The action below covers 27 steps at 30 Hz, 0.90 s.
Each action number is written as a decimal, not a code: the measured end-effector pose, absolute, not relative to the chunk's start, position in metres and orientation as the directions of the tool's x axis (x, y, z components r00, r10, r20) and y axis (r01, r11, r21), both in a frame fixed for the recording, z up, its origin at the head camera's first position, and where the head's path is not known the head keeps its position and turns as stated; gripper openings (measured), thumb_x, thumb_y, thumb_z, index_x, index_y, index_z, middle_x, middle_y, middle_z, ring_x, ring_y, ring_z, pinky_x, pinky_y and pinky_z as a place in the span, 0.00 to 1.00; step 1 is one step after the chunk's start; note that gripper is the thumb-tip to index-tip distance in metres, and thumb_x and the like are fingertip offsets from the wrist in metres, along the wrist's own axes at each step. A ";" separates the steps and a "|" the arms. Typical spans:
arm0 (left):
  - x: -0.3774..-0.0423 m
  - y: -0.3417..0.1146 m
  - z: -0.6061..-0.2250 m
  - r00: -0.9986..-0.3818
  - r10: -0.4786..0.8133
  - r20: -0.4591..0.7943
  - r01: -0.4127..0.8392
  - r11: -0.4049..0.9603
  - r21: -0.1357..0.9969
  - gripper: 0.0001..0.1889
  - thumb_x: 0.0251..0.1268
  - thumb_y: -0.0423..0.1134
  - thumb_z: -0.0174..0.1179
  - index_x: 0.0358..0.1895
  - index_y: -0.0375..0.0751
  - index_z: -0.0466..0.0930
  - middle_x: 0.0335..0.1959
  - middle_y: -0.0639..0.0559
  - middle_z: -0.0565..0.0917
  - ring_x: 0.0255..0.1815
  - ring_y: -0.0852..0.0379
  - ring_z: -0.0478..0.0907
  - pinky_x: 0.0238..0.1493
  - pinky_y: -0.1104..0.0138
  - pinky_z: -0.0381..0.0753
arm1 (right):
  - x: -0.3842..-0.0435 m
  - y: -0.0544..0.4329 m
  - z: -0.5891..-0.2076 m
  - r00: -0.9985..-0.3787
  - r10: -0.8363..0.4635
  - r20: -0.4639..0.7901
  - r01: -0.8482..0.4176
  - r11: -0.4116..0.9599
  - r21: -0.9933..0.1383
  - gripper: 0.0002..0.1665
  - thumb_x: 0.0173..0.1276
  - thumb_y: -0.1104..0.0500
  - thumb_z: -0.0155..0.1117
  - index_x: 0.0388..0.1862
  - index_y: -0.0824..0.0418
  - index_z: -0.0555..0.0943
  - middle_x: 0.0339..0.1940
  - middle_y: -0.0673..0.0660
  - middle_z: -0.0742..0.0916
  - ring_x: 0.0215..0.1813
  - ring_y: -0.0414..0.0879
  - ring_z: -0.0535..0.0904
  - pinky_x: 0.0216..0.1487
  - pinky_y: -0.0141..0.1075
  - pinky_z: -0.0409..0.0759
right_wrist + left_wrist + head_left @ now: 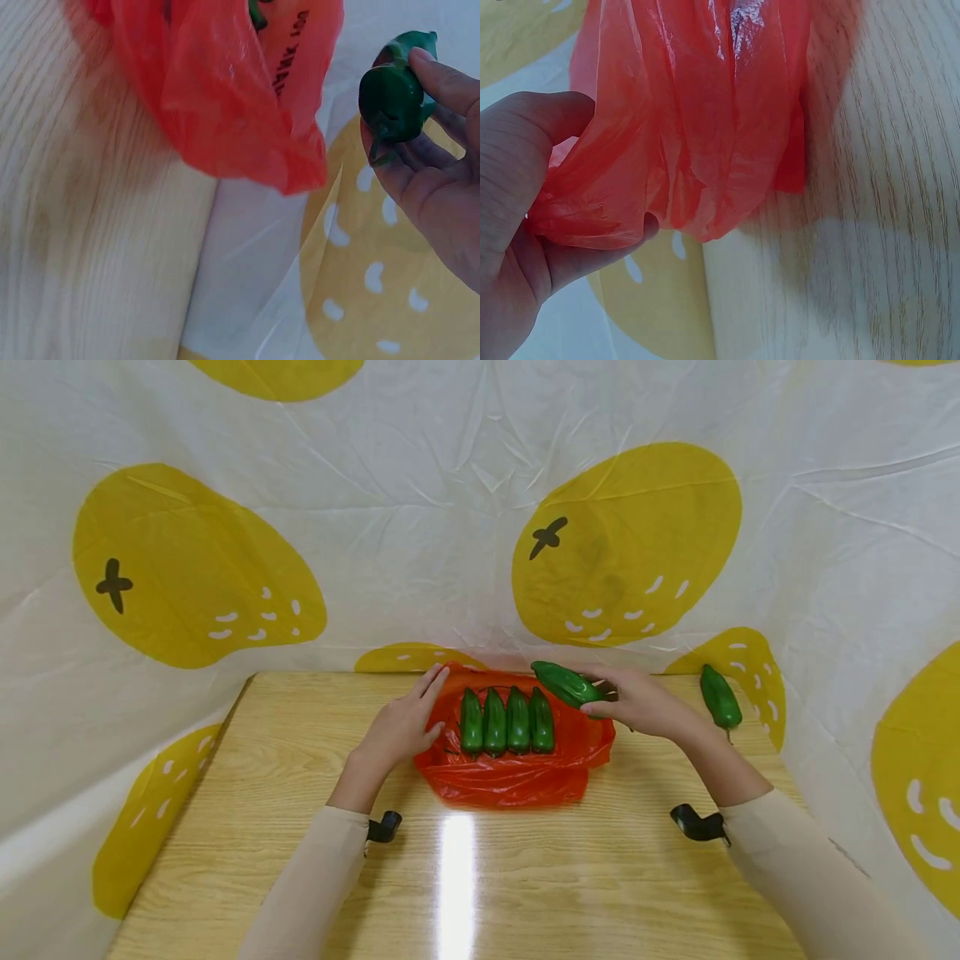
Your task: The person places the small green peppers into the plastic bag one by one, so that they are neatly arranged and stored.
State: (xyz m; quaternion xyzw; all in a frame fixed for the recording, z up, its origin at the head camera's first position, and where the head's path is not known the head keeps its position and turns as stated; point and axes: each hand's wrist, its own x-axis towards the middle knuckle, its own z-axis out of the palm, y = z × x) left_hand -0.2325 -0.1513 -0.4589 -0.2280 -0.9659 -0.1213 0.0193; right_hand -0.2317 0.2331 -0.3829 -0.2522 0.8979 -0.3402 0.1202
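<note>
A red plastic bag point(510, 785) lies spread on the table with its mouth open. Inside it, several green peppers point(494, 722) stand side by side in a row. At the bag's left rim, my left hand point(397, 727) holds the thin plastic between thumb and fingers, as the left wrist view shows. My right hand point(637, 700) grips another green pepper point(564, 683) above the bag's right side, its tip pointing up and left. In the right wrist view, the stem end of this held pepper point(391, 103) faces the camera, with the thumb on top.
One more green pepper point(721, 697) lies at the table's back right corner. The wooden table point(300, 860) ends at a white cloth point(420, 568) with yellow fruit prints, which hangs behind it and along both sides.
</note>
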 end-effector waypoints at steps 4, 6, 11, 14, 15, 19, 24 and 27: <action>-0.232 -0.151 -0.458 -0.896 0.435 0.092 0.444 0.866 0.227 0.51 0.68 0.44 0.69 0.86 0.49 0.43 0.85 0.46 0.53 0.12 0.58 0.66 0.18 0.67 0.69 | -0.236 0.218 -0.384 -0.812 -0.583 -0.039 -0.426 0.636 -0.643 0.35 0.70 0.63 0.71 0.75 0.61 0.74 0.62 0.61 0.85 0.59 0.60 0.83 0.59 0.53 0.83; -0.232 -0.150 -0.458 -0.895 0.436 0.090 0.445 0.866 0.230 0.52 0.68 0.44 0.69 0.86 0.50 0.41 0.86 0.47 0.53 0.12 0.58 0.66 0.18 0.67 0.69 | -0.238 0.211 -0.386 -0.796 -0.604 -0.038 -0.445 0.628 -0.638 0.35 0.69 0.62 0.72 0.74 0.62 0.75 0.63 0.61 0.85 0.61 0.60 0.82 0.61 0.55 0.81; -0.232 -0.150 -0.458 -0.894 0.438 0.092 0.447 0.863 0.237 0.52 0.68 0.44 0.69 0.86 0.49 0.42 0.86 0.47 0.52 0.12 0.58 0.66 0.18 0.68 0.69 | -0.243 0.193 -0.390 -0.770 -0.636 -0.041 -0.482 0.623 -0.617 0.34 0.68 0.60 0.73 0.73 0.58 0.76 0.68 0.58 0.83 0.61 0.57 0.82 0.61 0.54 0.81; -0.233 -0.151 -0.459 -0.894 0.437 0.098 0.448 0.863 0.233 0.51 0.68 0.44 0.69 0.86 0.47 0.44 0.86 0.47 0.53 0.12 0.58 0.66 0.18 0.68 0.69 | -0.245 0.181 -0.395 -0.762 -0.646 -0.044 -0.494 0.624 -0.605 0.34 0.68 0.60 0.74 0.73 0.58 0.77 0.67 0.58 0.84 0.58 0.54 0.82 0.60 0.52 0.82; -0.233 -0.151 -0.459 -0.893 0.438 0.101 0.449 0.863 0.232 0.50 0.68 0.44 0.69 0.86 0.47 0.45 0.85 0.47 0.53 0.12 0.58 0.66 0.18 0.68 0.69 | -0.246 0.177 -0.397 -0.760 -0.648 -0.048 -0.495 0.625 -0.603 0.34 0.68 0.60 0.74 0.73 0.59 0.77 0.66 0.58 0.84 0.57 0.53 0.82 0.60 0.52 0.82; -0.233 -0.151 -0.459 -0.891 0.441 0.103 0.453 0.862 0.227 0.51 0.68 0.44 0.69 0.86 0.47 0.44 0.85 0.46 0.53 0.12 0.58 0.66 0.18 0.68 0.69 | -0.247 0.162 -0.405 -0.765 -0.640 -0.068 -0.478 0.636 -0.605 0.33 0.67 0.61 0.74 0.71 0.60 0.77 0.62 0.58 0.85 0.57 0.52 0.82 0.62 0.52 0.81; -0.232 -0.151 -0.458 -0.893 0.438 0.101 0.449 0.865 0.223 0.51 0.67 0.43 0.69 0.86 0.47 0.44 0.85 0.46 0.54 0.12 0.58 0.66 0.18 0.67 0.69 | -0.248 0.148 -0.418 -0.796 -0.600 -0.079 -0.445 0.669 -0.596 0.33 0.67 0.62 0.74 0.71 0.59 0.77 0.61 0.57 0.85 0.61 0.53 0.80 0.67 0.52 0.78; -0.232 -0.150 -0.458 -0.895 0.437 0.090 0.446 0.867 0.225 0.52 0.68 0.44 0.69 0.86 0.48 0.43 0.85 0.46 0.53 0.13 0.58 0.67 0.19 0.67 0.70 | -0.247 0.142 -0.425 -0.822 -0.565 -0.073 -0.417 0.683 -0.600 0.32 0.68 0.62 0.73 0.70 0.60 0.77 0.59 0.58 0.86 0.59 0.54 0.81 0.66 0.53 0.78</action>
